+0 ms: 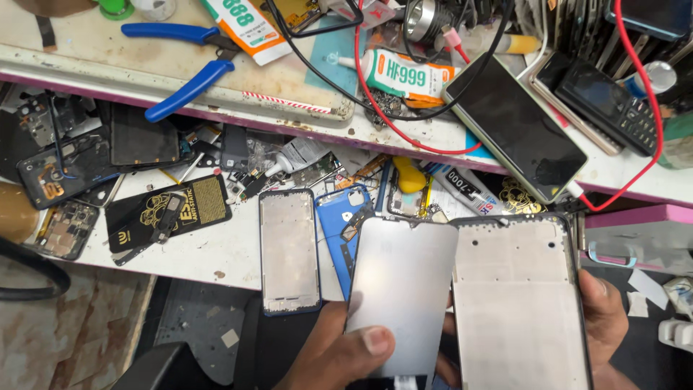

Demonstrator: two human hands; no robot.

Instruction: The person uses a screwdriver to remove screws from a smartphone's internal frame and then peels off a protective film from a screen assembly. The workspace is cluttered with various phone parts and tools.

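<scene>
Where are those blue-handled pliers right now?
The blue-handled pliers lie at the upper left of the head view, on the raised shelf above the cluttered bench, left of the white glue tube and far from both hands.

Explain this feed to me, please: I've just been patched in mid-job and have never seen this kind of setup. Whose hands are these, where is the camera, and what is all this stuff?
There is no machine here. One camera sits on a person's head and looks down at their own bare hands. The left hand holds a flat grey phone screen panel, thumb on its face. The right hand grips a phone frame by its edge, beside the panel. Behind them is a cluttered white workbench with another empty phone frame, a blue back cover and loose phone parts. On the raised shelf lie blue-handled pliers, glue tubes and a dark-screened phone.
</scene>
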